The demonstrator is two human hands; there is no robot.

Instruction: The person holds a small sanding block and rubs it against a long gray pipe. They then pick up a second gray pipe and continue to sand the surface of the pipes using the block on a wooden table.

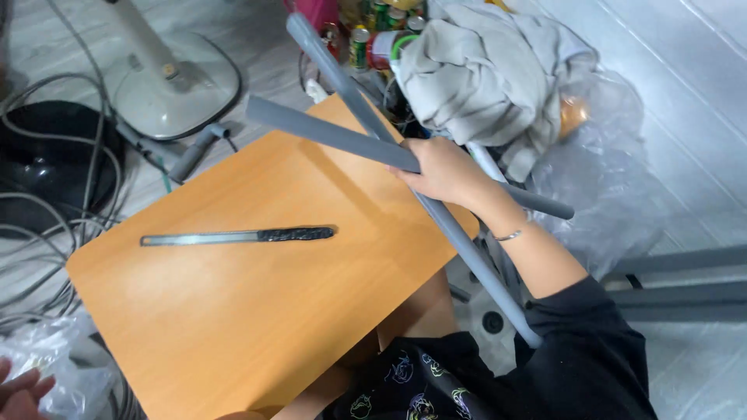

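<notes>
Cluttered floor, cables (54, 210) left, orange board (257, 303) over lap. R hand (445, 171) closed round two crossed grey pipes (342, 141) above board's far edge. Risk: pipes could scissor, slip, knock cans (373, 39). Long blade (233, 236) lies loose on board. L hand (19, 393) cut off at frame edge, grip can't tell.

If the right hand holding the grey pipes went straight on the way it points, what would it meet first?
The right hand points up-left, so it would probably first meet the orange board, then the fan base; depth is unclear.
</notes>
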